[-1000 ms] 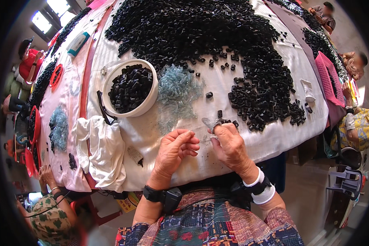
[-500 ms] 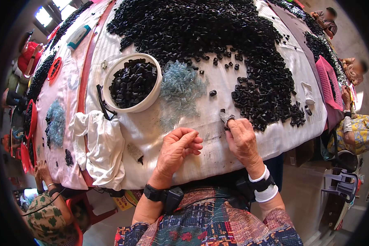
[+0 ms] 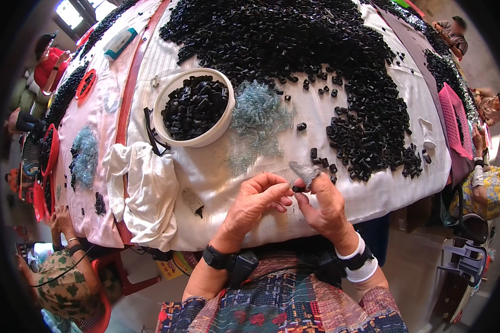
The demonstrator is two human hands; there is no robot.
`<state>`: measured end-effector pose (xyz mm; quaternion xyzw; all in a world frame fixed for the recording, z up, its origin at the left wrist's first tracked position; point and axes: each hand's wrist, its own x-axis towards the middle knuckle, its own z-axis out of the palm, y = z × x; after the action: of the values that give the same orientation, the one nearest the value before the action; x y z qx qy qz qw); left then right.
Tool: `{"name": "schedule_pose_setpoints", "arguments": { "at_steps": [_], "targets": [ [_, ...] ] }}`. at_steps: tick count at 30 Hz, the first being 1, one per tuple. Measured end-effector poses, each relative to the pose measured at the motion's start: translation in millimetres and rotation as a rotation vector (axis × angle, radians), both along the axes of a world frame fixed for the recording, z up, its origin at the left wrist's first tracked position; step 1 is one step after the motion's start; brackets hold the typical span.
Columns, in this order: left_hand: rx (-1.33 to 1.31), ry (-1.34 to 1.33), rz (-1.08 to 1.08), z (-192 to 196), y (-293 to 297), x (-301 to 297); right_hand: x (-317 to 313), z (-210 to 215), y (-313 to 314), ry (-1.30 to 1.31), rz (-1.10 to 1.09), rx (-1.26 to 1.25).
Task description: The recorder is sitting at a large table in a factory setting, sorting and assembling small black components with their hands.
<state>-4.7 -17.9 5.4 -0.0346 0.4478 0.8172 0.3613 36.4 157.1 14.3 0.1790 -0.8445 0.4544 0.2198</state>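
Observation:
My right hand point(image 3: 326, 208) pinches a small black plastic piece point(image 3: 299, 189) between thumb and fingers. Grey wrapping point(image 3: 304, 172) covers one of its fingertips. Close against that piece, my left hand point(image 3: 255, 202) has its thumb and forefinger pressed together; whatever lies between them is too small to make out. Beyond my left hand spreads a heap of clear bluish small coils point(image 3: 258, 114), which look like springs. A few loose black pieces point(image 3: 323, 162) lie just past my right hand, near the edge of a large pile of black pieces point(image 3: 366, 122).
A white bowl point(image 3: 226, 119) full of black pieces stands left of the coils. Nearer are a white cloth point(image 3: 144, 194) and a grey wrapped scrap point(image 3: 191, 201). A pink basket point(image 3: 455, 122) stands at the right edge. Other people sit around the table, one at lower left point(image 3: 66, 277).
My right hand has moved left with a black piece, and my left hand has moved right; they now meet. Several loose black pieces now show past my right hand.

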Motion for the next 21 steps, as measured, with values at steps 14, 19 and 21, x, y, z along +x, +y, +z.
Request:
{"name": "schedule_pose_setpoints", "arguments": {
  "at_steps": [14,19,21],
  "targets": [
    [0.031,-0.047,0.197,-2.5,-8.4,-3.4,-9.2,-20.4,-1.5,-0.025,-0.239,0.127],
    [0.004,-0.044,0.204,-8.2,-9.3,-2.1,-8.0,-27.1,-15.4,-0.009,-0.241,0.386],
    [0.009,-0.037,0.2,-8.5,-9.4,-2.3,-7.5,-28.6,-16.1,0.005,-0.218,0.411]
  ]
}}
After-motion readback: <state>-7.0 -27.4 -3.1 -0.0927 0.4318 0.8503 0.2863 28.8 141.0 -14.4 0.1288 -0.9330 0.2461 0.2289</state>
